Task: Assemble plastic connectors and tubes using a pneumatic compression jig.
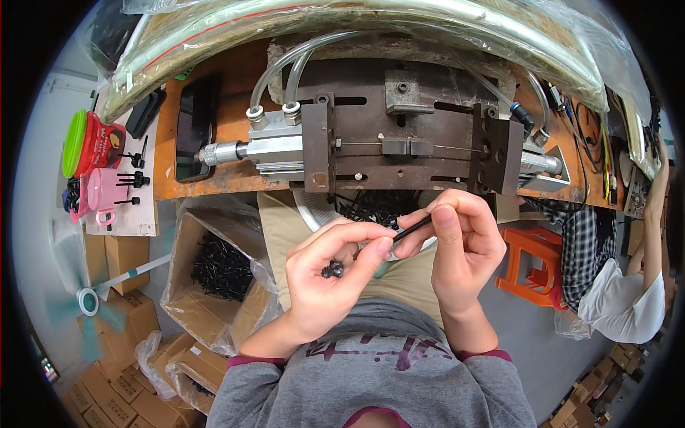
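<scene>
Above my lap, my left hand (332,274) is closed, and a small black part with a knobbed end (332,269) sticks out of its curled fingers. A slim black rod (414,228) slants up from my left fingertips into my right hand (462,246), which pinches it between thumb and fingers. Whether rod and knobbed part are one piece is hidden by my left fingers. Just beyond my hands, a bowl of similar black parts (374,207) sits below the bench edge. The dark metal fixture (399,171) with silver pneumatic cylinders (278,153) stands on the bench ahead.
A phone (194,128) lies on the wooden bench (168,160). Left are a pink cup (107,189), several black parts and a fan (88,301). An open carton (214,267) of black parts is beside my legs. Right, another person (617,303) is near an orange stool (526,267).
</scene>
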A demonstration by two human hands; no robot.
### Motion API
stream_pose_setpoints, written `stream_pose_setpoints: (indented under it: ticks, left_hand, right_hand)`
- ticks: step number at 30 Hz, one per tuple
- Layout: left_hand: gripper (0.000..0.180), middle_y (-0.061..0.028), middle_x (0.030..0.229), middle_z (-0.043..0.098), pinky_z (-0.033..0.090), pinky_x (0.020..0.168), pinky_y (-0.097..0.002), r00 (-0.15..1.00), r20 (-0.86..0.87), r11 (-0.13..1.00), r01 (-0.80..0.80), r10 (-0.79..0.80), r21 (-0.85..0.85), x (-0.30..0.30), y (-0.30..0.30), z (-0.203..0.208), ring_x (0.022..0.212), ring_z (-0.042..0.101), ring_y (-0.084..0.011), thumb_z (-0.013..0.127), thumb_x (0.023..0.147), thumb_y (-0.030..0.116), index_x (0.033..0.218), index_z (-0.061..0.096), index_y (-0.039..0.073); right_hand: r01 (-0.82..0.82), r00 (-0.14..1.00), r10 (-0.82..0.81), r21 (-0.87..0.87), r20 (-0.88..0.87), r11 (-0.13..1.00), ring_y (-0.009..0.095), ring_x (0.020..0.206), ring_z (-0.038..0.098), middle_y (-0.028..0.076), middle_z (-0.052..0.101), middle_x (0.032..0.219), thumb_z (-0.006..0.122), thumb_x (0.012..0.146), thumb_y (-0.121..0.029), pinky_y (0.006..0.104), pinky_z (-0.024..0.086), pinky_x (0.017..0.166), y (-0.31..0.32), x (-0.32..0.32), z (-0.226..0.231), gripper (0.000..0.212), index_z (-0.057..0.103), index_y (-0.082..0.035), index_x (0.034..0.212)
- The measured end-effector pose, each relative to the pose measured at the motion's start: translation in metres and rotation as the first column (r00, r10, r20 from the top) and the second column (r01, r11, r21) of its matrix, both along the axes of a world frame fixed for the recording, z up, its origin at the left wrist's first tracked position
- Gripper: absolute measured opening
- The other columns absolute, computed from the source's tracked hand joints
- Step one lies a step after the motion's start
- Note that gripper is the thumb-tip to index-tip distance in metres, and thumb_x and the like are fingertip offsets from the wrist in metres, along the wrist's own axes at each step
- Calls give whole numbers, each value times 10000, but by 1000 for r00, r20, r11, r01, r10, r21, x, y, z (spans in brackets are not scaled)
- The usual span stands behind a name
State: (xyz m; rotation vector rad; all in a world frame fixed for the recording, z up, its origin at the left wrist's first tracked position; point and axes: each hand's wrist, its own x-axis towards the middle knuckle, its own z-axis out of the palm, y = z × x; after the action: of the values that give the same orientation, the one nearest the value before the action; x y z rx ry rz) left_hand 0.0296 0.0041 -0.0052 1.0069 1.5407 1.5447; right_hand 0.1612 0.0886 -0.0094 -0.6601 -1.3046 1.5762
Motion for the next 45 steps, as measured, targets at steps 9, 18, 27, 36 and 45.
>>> stream_pose_setpoints:
  ticks: [9,18,27,36,45]
  left_hand:
    - [127,-24,797,640,355,501,-173,997,-77,1000,-5,6,20,0,2,2,593,499,-24,714,828,-29,952,712,-1]
    - [278,-58,986,683,342,481,-173,984,108,984,155,-145,-92,-10,-1,26,518,408,13,736,786,-50,1058,705,0]
    - [406,-50,931,662,440,554,-246,878,-439,922,314,-192,226,-13,9,14,673,566,-106,861,631,167,1006,751,58]
    - [285,-151,1160,678,483,527,-231,574,-818,964,205,19,166,-12,31,-3,609,639,-158,819,671,156,916,731,40]
    - [260,-77,1210,672,463,482,-232,432,-902,988,141,1,69,-7,50,-12,562,633,-129,794,713,156,936,703,59]
  right_hand:
    - [-20,1000,20,0,-4,1000,180,666,688,228,684,893,512,996,-49,245,554,556,0,2,-1,148,521,70,1084]
    - [66,998,-64,-71,21,995,152,601,663,194,697,875,523,1003,-111,238,526,533,13,7,-1,168,549,43,1064]
    - [-110,989,80,-251,-125,962,138,545,625,189,698,867,527,993,-107,240,506,500,23,10,2,177,570,41,1080]
    - [134,958,-156,103,240,986,90,665,621,140,699,963,531,973,-70,182,451,588,18,32,14,271,517,29,1224]
    - [38,970,-83,195,230,980,149,661,649,182,705,867,551,922,18,242,537,603,3,38,16,166,592,86,1068]
